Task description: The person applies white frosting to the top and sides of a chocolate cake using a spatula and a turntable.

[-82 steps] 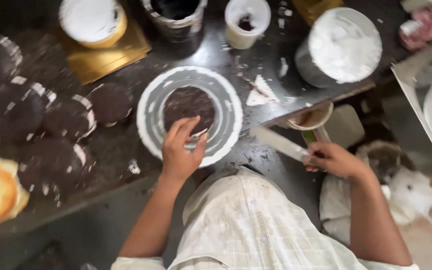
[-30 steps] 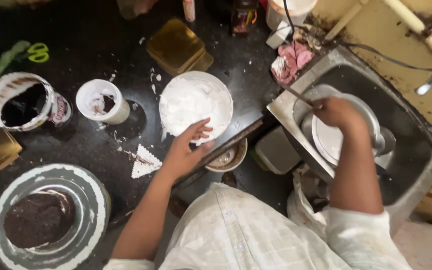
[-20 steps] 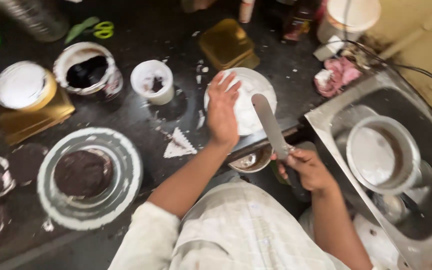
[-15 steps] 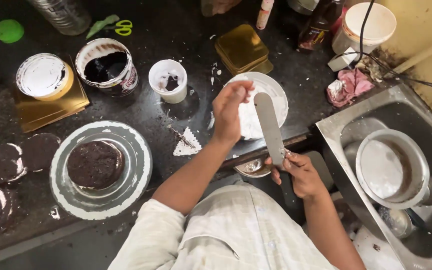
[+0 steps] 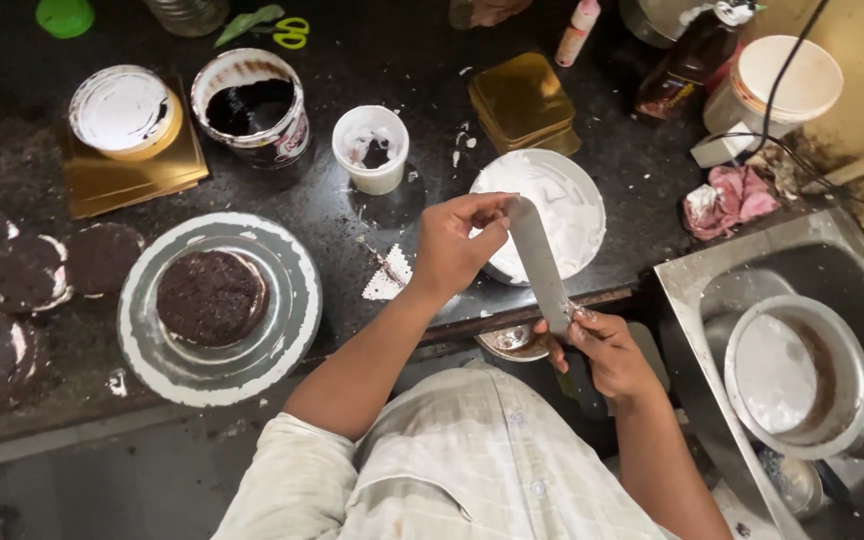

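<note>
Taking the bowl of white cream [image 5: 552, 205] as the landmark: a flat gold square box [image 5: 522, 100] lies just beyond it. Further back and to the right stands a dark brown bottle [image 5: 687, 65] with a label too blurred to make out, and beside that a round white tub [image 5: 782, 85]. A slim pink-and-white tube [image 5: 579, 28] stands at the far edge. No signs or screens.

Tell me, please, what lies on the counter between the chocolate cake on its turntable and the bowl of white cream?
In the head view, between the chocolate cake and the bowl of white cream lie a small white triangular scrap on the dark counter and the left hand.
</note>
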